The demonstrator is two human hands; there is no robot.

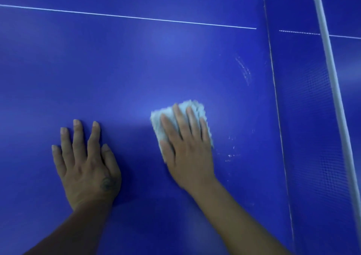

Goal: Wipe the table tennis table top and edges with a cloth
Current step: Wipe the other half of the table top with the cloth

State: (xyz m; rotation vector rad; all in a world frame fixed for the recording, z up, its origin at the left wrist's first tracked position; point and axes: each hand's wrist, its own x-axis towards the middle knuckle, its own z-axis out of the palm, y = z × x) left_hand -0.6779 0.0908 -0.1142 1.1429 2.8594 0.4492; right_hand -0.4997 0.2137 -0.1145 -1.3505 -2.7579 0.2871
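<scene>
Hands both lie on the glossy deep-blue table tennis table top (136,63), seen from above. My right hand (187,143) is spread flat, palm down, pressing on a small folded pale-blue terry cloth (162,125); the fingers are extended and slightly apart, and nothing is pinched or gripped. That cloth sits on the playing surface directly under my palm and fingers, its fuzzy edges showing beyond the fingertips and along the thumb side. My left hand (86,163) rests bare on the surface well to the left of the cloth, palm down, fingers extended and a little apart, thumb drawn in against the index finger; it holds nothing. A dark mark is visible on the back of this hand near the thumb base. Faint whitish streaks and specks (231,154) lie on the blue surface just right of the cloth, and a curved smear (244,71) farther up. A thin white painted line (127,16) crosses the table beyond both hands. At the right stands the dark mesh net (312,118) with its white top band (332,69). The view is slightly blurred around the right hand.
</scene>
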